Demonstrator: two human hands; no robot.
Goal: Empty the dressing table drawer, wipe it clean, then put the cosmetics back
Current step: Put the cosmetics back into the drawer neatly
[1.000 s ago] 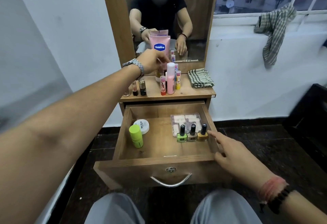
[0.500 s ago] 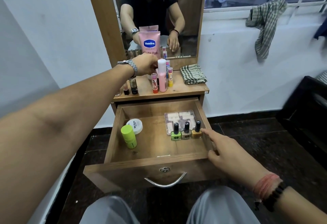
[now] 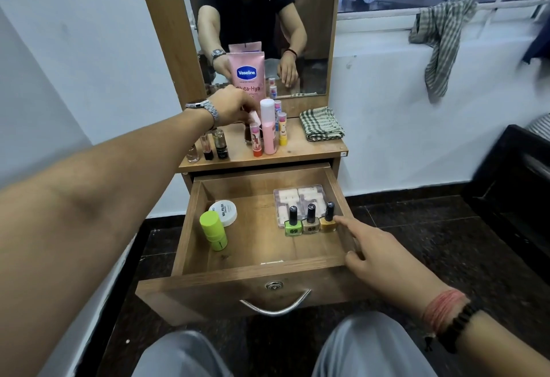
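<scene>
Restocking appears partly done. The drawer (image 3: pixel 342 198) holds three polish bottles (image 3: pixel 311 222), a green stick (image 3: pixel 212 234), a jar (image 3: pixel 223 212). Left hand (image 3: pixel 230 107) grasps a pink item among tabletop (image 3: pixel 300 150) cosmetics (image 3: pixel 269 129); right hand (image 3: pixel 378 253), grip released, rests on the drawer.

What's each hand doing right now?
Left hand: closed on a small pink item on the tabletop.
Right hand: open, holding nothing, resting on the drawer edge.
</scene>
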